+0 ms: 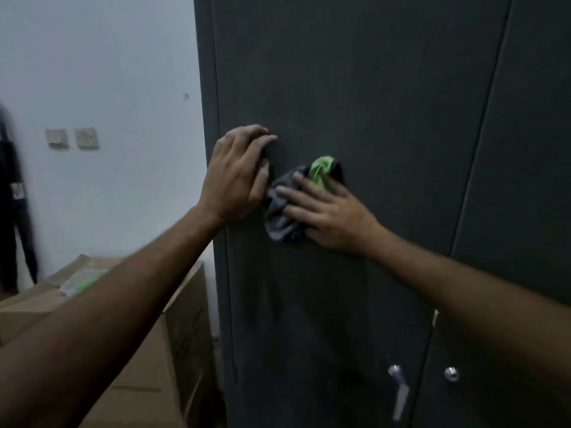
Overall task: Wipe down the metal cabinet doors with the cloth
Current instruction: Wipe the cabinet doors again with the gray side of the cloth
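Crumpled grey-green cloth (285, 211) is pressed flat by spread right hand (329, 216); dark grey metal cabinet door (370, 103) is steadied by flat left hand (238, 177); firm overlapping strokes advised.

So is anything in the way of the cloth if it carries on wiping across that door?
Only the left hand, resting flat on the door just left of the cloth. The right hand presses the cloth flat. Upward and rightward the door is bare; the handle sits far lower.

forearms: bare | sleeves: none visible | hands (238, 177): ungloved, no rings
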